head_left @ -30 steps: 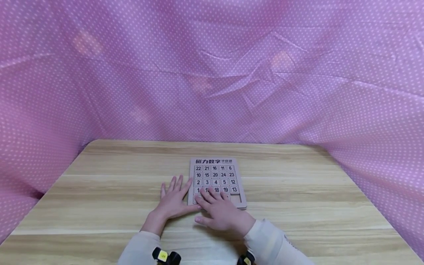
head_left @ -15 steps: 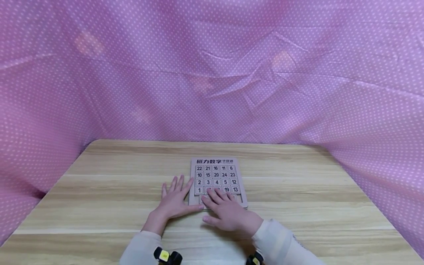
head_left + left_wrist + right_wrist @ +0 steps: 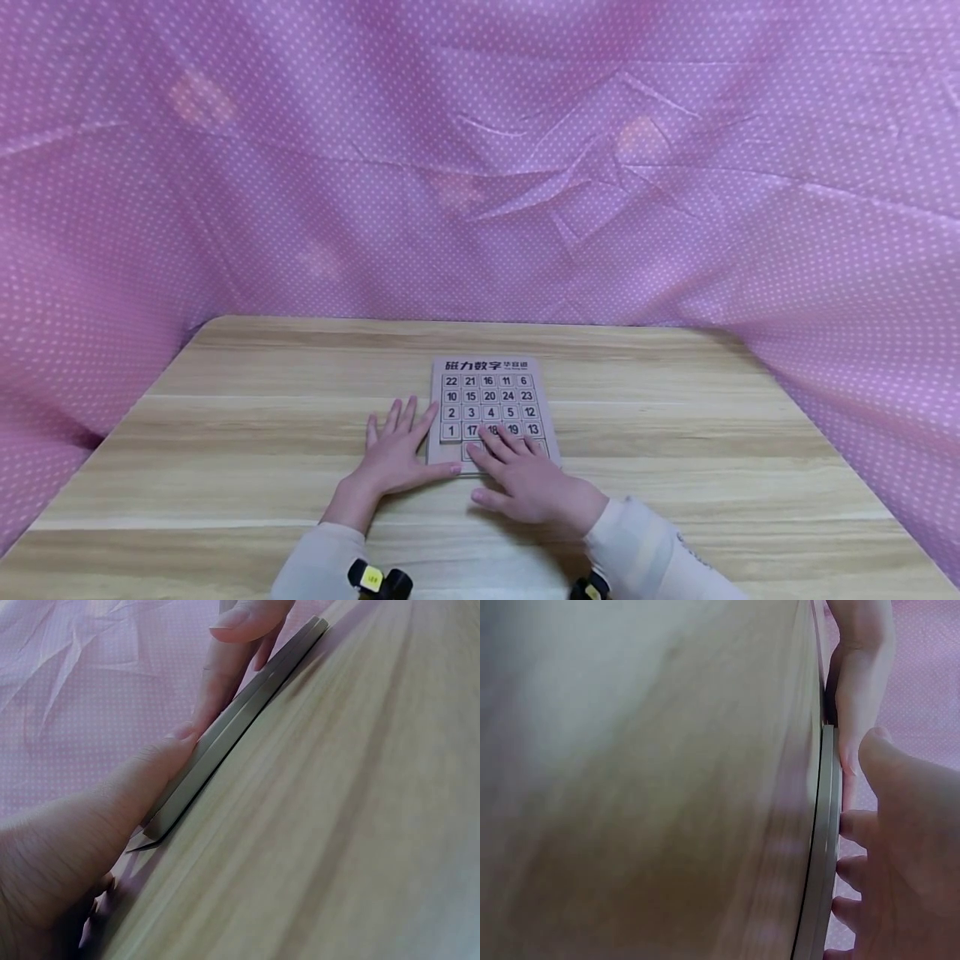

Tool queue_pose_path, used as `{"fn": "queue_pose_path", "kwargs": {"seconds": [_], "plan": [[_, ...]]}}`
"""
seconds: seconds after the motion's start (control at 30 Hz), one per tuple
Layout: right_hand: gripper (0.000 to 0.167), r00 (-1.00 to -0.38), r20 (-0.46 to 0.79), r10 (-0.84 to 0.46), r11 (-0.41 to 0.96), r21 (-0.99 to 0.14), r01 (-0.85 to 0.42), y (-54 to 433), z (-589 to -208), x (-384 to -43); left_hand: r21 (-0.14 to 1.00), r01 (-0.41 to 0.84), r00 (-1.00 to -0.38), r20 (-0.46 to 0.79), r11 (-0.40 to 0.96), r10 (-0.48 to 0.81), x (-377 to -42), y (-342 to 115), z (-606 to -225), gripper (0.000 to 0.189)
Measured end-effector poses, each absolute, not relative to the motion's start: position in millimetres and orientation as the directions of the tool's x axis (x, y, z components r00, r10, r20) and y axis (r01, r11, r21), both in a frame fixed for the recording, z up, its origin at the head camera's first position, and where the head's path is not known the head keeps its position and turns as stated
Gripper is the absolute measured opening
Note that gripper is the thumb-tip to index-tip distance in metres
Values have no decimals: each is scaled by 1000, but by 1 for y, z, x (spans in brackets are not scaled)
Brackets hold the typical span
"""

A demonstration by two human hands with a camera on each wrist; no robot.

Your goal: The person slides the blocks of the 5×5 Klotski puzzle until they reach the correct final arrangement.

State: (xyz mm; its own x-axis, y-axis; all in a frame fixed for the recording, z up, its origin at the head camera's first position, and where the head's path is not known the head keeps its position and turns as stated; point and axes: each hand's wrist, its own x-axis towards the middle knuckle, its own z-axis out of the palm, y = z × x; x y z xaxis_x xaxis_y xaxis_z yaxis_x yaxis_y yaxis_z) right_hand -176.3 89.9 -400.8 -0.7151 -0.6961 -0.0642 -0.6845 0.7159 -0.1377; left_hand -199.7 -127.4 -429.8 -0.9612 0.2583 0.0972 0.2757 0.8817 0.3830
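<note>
A flat number-slide puzzle board [image 3: 437,383] with square numbered tiles lies on the table in the head view. My left hand [image 3: 393,462] is spread at its left side, index fingertip at the left edge and thumb along the lower-left edge. My right hand [image 3: 536,487] lies over the lower right, its straight fingertips touching the bottom row of tiles. That hand hides most of the bottom row's numbers. A gap shows at the bottom-left corner of the grid. In the right wrist view, several fingertips [image 3: 849,871] rest on the board's face.
The light wood-grain table [image 3: 262,417] extends around the board on all sides. Behind and beside it hangs a pink cloth [image 3: 480,167] with white dots. Dark wrist cameras with yellow labels [image 3: 371,577] sit at both sleeves.
My right hand has slid to the right, and the bottom row of tiles has shifted right with it. The gap went from bottom right to bottom left. My left hand has stayed nearly still.
</note>
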Motion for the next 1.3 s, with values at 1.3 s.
{"fn": "queue_pose_path", "kwargs": {"seconds": [1.3], "plan": [[70,-729,-106,-676,734,-10,-679,52,-391,-204,330,314,-950,104,890,296,-200,-129,-431,97]]}}
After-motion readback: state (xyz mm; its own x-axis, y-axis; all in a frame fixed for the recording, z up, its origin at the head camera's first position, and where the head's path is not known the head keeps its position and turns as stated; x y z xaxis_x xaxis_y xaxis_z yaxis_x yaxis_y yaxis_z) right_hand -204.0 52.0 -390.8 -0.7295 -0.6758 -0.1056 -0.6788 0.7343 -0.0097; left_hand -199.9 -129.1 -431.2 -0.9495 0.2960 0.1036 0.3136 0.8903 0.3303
